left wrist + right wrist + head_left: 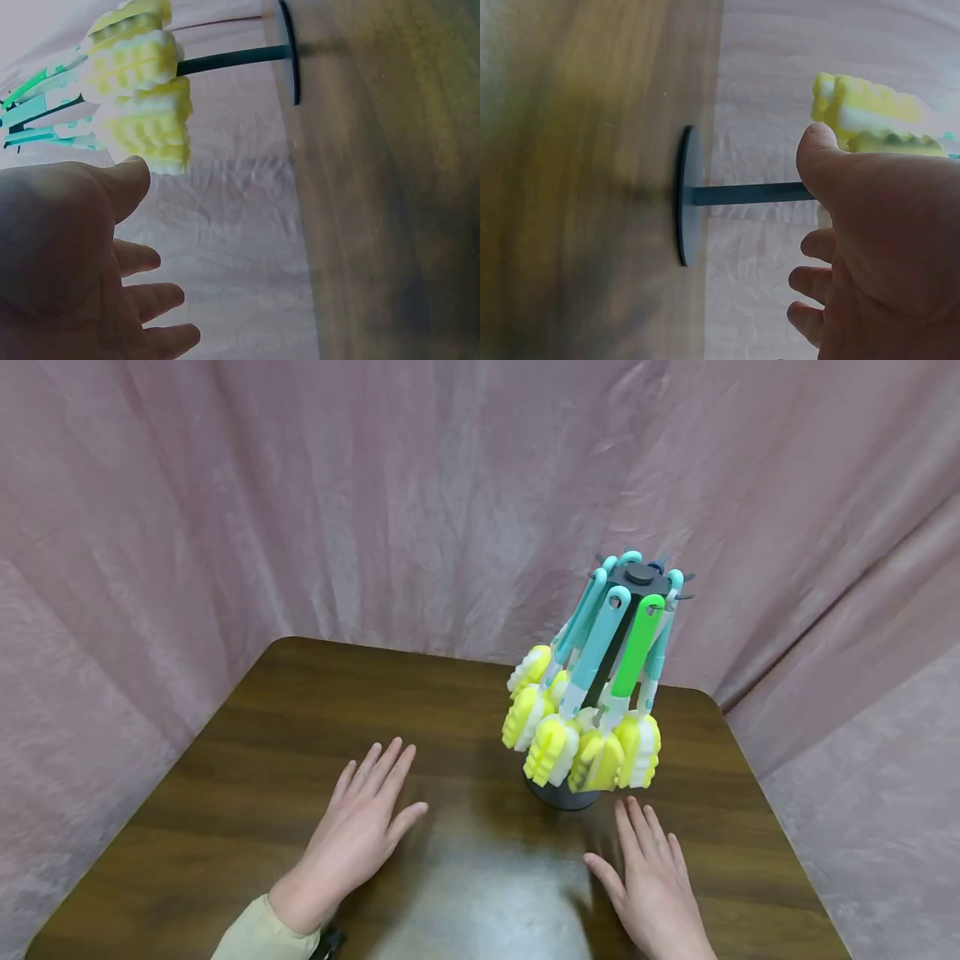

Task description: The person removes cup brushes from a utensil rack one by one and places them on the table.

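A dark rotating-style stand (639, 575) holds several sponge cleaning brushes hung by the holes in their handles. Most handles are teal; one brush (637, 647) has a bright green handle. Their yellow-and-white sponge heads (551, 750) hang above the round black base (558, 795). My left hand (356, 835) is spread with straight fingers, left of the stand and apart from it. Just in front of the stand, on the right, my right hand (652, 881) has its fingers extended, holding nothing. Both wrist views show the stand's pole (232, 58) beyond the hands.
The brown wooden table (300, 710) has rounded far corners. Pink-grey curtains (375, 510) hang behind it and along both sides. Light reflects off the tabletop between the hands.
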`<state>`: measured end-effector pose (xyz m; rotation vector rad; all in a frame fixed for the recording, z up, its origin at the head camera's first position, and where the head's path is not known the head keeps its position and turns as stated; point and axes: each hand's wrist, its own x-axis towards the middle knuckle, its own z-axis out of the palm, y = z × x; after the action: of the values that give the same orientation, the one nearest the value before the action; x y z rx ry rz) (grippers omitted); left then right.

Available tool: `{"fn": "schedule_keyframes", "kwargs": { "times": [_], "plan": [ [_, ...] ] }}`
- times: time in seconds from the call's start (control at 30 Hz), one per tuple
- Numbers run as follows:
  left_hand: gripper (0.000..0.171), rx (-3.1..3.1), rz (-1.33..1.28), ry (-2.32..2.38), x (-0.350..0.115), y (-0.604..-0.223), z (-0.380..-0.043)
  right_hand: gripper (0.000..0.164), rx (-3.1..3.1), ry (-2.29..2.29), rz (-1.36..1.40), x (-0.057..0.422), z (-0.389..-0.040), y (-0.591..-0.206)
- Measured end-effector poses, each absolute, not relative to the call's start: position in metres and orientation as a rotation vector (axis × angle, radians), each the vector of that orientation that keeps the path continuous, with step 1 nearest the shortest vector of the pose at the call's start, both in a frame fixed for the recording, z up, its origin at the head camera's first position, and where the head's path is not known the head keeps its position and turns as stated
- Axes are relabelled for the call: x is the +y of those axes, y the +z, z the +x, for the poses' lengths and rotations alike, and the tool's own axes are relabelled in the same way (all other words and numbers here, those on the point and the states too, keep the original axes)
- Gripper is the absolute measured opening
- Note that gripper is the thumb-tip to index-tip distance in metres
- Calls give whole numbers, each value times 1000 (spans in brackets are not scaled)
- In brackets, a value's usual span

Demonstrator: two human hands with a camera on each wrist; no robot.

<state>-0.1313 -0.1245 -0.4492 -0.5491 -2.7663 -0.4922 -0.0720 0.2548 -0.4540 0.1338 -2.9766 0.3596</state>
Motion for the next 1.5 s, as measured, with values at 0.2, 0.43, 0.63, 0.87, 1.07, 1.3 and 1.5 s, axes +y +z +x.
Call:
{"fn": "schedule_keyframes", "kwargs": {
  "times": [0.2,0.43,0.63,0.87,1.07,1.3,1.5],
  "plan": [
    [77,-2761,-558,-491,-123,-439,-139,85,-2903,353,148,262,-73,-446],
    [78,-2748,-593,-461,-119,-427,-151,85,-2887,336,137,272,-76,-434],
    [78,-2707,-607,-458,-115,-417,-159,85,-2851,314,137,281,-79,-422],
    [78,-2673,-639,-435,-110,-405,-169,86,-2811,281,145,290,-81,-408],
    [77,-2631,-682,-423,-106,-392,-174,86,-2766,265,182,294,-85,-394],
    [76,-2589,-718,-402,-99,-373,-181,85,-2745,220,229,297,-88,-375],
    [76,-2501,-805,-396,-89,-354,-186,86,-2698,160,264,300,-94,-353]
  ]
}}
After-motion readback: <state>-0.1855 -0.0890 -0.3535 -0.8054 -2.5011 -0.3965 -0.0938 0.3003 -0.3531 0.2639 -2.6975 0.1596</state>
